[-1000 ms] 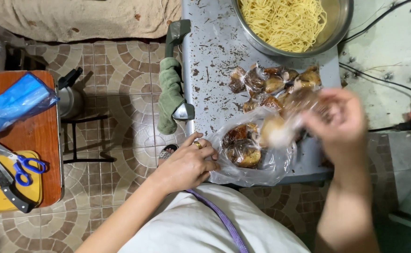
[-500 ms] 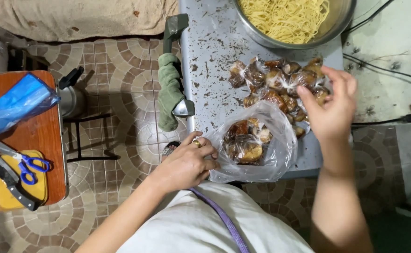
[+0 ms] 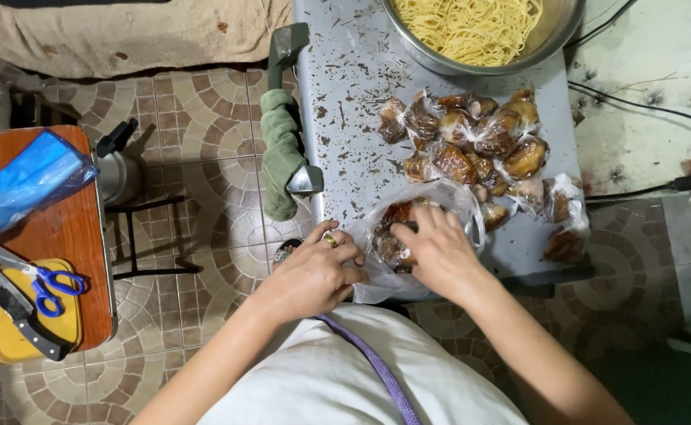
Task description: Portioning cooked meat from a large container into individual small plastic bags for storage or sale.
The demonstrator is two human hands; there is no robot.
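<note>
Left hand (image 3: pixel 314 271) pinches the rim of a thin clear bag (image 3: pixel 448 201) at the metal table's (image 3: pixel 345 118) near edge, holding its mouth open. Right hand (image 3: pixel 432 252) reaches inside, fingers curled on brown wrapped packets (image 3: pixel 389 236) (grip partly hidden). More glossy packets (image 3: pixel 479 134) lie heaped beyond.

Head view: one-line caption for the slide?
Left hand holds a clear plastic bag open at the metal table's edge while the right hand reaches inside, beside a pile of wrapped brown food packets.
</note>
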